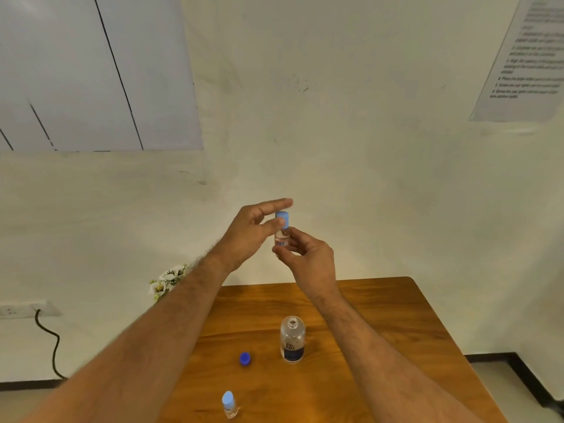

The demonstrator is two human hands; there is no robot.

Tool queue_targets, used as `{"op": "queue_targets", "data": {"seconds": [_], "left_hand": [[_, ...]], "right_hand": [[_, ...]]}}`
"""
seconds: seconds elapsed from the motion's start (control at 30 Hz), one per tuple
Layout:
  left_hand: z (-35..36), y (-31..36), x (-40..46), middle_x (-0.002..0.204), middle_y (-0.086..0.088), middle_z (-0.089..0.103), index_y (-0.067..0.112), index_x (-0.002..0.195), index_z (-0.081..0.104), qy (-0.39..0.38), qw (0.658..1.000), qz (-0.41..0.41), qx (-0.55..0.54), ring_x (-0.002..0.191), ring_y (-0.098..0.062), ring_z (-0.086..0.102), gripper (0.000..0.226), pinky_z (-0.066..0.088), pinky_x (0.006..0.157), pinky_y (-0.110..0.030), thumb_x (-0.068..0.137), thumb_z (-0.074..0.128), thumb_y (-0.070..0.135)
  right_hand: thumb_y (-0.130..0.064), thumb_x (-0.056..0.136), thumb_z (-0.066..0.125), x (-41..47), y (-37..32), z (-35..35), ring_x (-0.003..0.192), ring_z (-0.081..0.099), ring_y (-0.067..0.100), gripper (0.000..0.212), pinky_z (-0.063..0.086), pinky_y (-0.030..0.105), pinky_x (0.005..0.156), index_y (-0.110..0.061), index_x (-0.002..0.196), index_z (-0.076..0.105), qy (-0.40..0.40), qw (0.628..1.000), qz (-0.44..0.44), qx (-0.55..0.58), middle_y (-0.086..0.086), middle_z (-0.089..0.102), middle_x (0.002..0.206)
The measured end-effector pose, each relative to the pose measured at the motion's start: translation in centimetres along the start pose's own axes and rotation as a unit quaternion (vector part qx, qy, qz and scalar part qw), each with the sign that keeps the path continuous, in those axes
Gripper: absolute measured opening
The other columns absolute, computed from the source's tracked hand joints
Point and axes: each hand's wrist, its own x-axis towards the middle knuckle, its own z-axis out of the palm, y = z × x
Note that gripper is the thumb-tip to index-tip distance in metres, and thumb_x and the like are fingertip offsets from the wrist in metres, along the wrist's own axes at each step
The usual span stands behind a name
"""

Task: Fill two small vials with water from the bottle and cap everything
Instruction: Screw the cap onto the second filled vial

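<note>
A: Where's the vial?
B: The clear vial is raised above the table's far edge, its body pinched in the right hand. The left hand has thumb and fingers loosely curled at its light blue cap.
A: And the rest?
B: On the wooden table, the uncapped water bottle stands upright; its dark blue cap lies at its nine o'clock. A second capped vial stands at seven o'clock.
</note>
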Motion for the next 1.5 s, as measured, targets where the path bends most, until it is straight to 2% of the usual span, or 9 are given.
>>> {"op": "queue_targets", "data": {"seconds": [0.17, 0.27, 0.4, 0.5, 0.6, 0.73, 1.0, 1.2, 1.5], "left_hand": [[0.4, -0.3, 0.1, 0.102, 0.018, 0.07, 0.028, 0.107, 0.074, 0.058, 0.998, -0.019, 0.008, 0.095, 0.004, 0.067, 0.03, 0.054, 0.088, -0.016, 0.084, 0.073, 0.008], [0.6, -0.5, 0.1, 0.1, 0.014, 0.073, 0.025, 0.104, 0.075, 0.091, 0.996, -0.019, -0.002, 0.092, -0.001, 0.07, 0.027, 0.056, 0.085, -0.017, 0.081, 0.076, 0.01], [1.0, -0.6, 0.1, 0.097, 0.007, 0.075, 0.025, 0.1, 0.076, 0.135, 0.991, -0.016, -0.009, 0.092, -0.009, 0.071, 0.026, 0.058, 0.083, -0.021, 0.076, 0.081, 0.015], [2.2, -0.7, -0.5, 0.085, 0.011, 0.075, 0.021, 0.096, 0.076, 0.208, 0.978, -0.019, 0.007, 0.077, 0.0, 0.07, 0.024, 0.053, 0.068, -0.008, 0.073, 0.084, 0.023], [3.4, -0.8, -1.0, 0.082, 0.01, 0.074, 0.021, 0.092, 0.076, 0.242, 0.97, -0.03, 0.014, 0.074, -0.001, 0.069, 0.025, 0.053, 0.066, -0.01, 0.071, 0.086, 0.03], [3.9, -1.2, -1.1, 0.098, 0.006, 0.075, 0.02, 0.104, 0.077, 0.226, 0.973, -0.024, 0.043, 0.088, -0.007, 0.069, 0.027, 0.056, 0.082, -0.021, 0.08, 0.078, 0.032], [3.3, -2.4, -2.2, 0.081, 0.014, 0.072, 0.017, 0.099, 0.077, 0.158, 0.987, -0.012, 0.012, 0.072, 0.006, 0.069, 0.014, 0.049, 0.066, -0.005, 0.086, 0.073, 0.017], [4.0, -5.6, -4.2, 0.091, 0.008, 0.077, 0.022, 0.096, 0.078, 0.089, 0.994, -0.07, 0.0, 0.09, -0.008, 0.071, 0.02, 0.056, 0.084, -0.024, 0.076, 0.081, 0.022], [9.3, -13.4, -11.8, 0.096, 0.019, 0.072, 0.028, 0.103, 0.075, 0.015, 0.979, -0.172, 0.107, 0.091, 0.004, 0.065, 0.03, 0.052, 0.078, -0.013, 0.075, 0.083, 0.029]], "right_hand": [[-0.016, 0.086, 0.076, -0.2, 0.2, 0.2, 0.097, 0.069, -0.001, 0.047, 0.054, 0.016, 0.09, -0.018, 0.131, 0.064, -0.016, 1.0, 0.001, -0.021, -0.009, 0.075, 0.104], [-0.017, 0.085, 0.076, -0.2, 0.2, 0.3, 0.097, 0.068, 0.001, 0.048, 0.054, 0.02, 0.093, -0.017, 0.132, 0.064, -0.018, 1.0, 0.0, -0.026, -0.006, 0.075, 0.105], [-0.02, 0.082, 0.08, -0.5, -0.3, 0.9, 0.093, 0.067, 0.0, 0.051, 0.048, 0.006, 0.084, -0.02, 0.131, 0.065, -0.009, 1.0, 0.011, -0.012, -0.013, 0.073, 0.097], [-0.019, 0.084, 0.077, -0.5, -0.5, 1.1, 0.09, 0.068, 0.002, 0.046, 0.052, 0.016, 0.085, -0.025, 0.129, 0.065, 0.038, 0.999, 0.016, -0.013, -0.016, 0.073, 0.09], [-0.02, 0.089, 0.072, -0.8, -0.8, 1.2, 0.086, 0.065, -0.001, 0.04, 0.052, 0.017, 0.081, -0.026, 0.128, 0.065, 0.06, 0.997, 0.018, -0.038, -0.017, 0.069, 0.089], [-0.016, 0.094, 0.065, -1.3, -0.7, 1.2, 0.078, 0.066, 0.009, 0.043, 0.054, 0.02, 0.073, -0.024, 0.136, 0.059, 0.051, 0.996, 0.016, -0.068, -0.007, 0.07, 0.089], [-0.01, 0.088, 0.072, -1.4, 1.1, 0.3, 0.074, 0.071, 0.006, 0.043, 0.059, 0.02, 0.072, -0.014, 0.13, 0.065, -0.033, 0.998, 0.048, -0.019, -0.003, 0.076, 0.094], [-0.007, 0.092, 0.066, -3.3, 4.2, -0.6, 0.078, 0.07, -0.004, 0.034, 0.056, 0.013, 0.075, -0.014, 0.126, 0.067, -0.066, 0.993, 0.089, -0.036, -0.011, 0.073, 0.089], [-0.019, 0.084, 0.077, -10.2, 13.1, -0.8, 0.1, 0.061, 0.013, 0.03, 0.055, 0.031, 0.088, -0.018, 0.113, 0.07, -0.133, 0.947, 0.145, -0.253, -0.004, 0.065, 0.11]]}}
